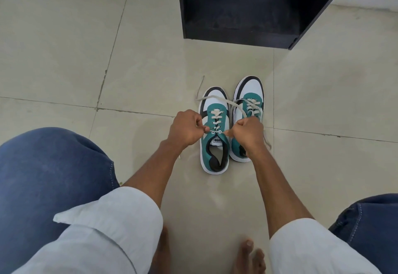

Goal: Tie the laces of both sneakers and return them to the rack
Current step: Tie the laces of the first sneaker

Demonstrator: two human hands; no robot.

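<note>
Two white, teal and black sneakers stand side by side on the tiled floor, toes pointing away from me. The left sneaker (pixel 215 144) is the nearer one. My left hand (pixel 186 128) pinches its cream lace (pixel 217 98) at the top eyelet on the left side. My right hand (pixel 247 132) grips the other end of that lace at the right side and covers the heel half of the right sneaker (pixel 251 90). The lace ends loop out over the toes. The right sneaker's laces lie loose.
A black shoe rack (pixel 241 7) with an open bottom shelf stands on the floor just beyond the sneakers. My knees in blue jeans flank the view at left and right, and my bare toes (pixel 249 256) show at the bottom. Pale floor tiles (pixel 64 47) surround everything.
</note>
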